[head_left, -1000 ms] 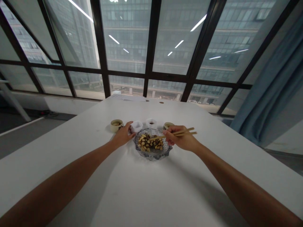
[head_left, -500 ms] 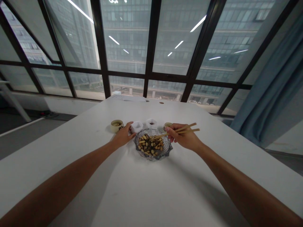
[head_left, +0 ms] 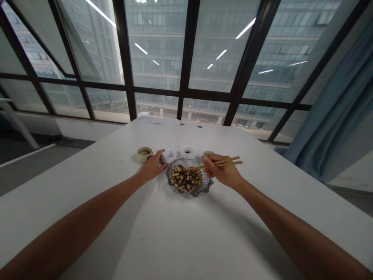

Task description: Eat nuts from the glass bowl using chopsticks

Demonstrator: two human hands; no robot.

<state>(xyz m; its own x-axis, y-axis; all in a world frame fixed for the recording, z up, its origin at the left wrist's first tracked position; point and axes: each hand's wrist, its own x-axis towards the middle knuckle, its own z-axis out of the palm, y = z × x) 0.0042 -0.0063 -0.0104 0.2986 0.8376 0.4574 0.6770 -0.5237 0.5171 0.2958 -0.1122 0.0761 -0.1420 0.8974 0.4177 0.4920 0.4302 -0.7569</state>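
Note:
My right hand [head_left: 224,171] is closed around a pair of wooden chopsticks [head_left: 234,160]. Their tips reach down among the nuts and dark seeds [head_left: 186,181] in a scalloped clear glass bowl [head_left: 207,187]. With thumb and fingers at its left side, my left hand [head_left: 153,167] grips a small white bowl [head_left: 169,156], which stands just behind the glass bowl's left rim. Right beside it is a second small white bowl [head_left: 187,151] with something dark inside. Whether anything is pinched between the chopstick tips is too small to make out.
A pale green cup [head_left: 144,155] with dark lettering stands left of my left hand. Another pale cup [head_left: 208,153] is partly hidden behind my right hand. Papers [head_left: 159,121] and a small brown disc [head_left: 199,126] lie at the white table's [head_left: 175,233] far end, by the windows.
My right hand and the chopsticks have shifted slightly left, with the tips further over the glass bowl's left part. My left hand has stayed on the white bowl.

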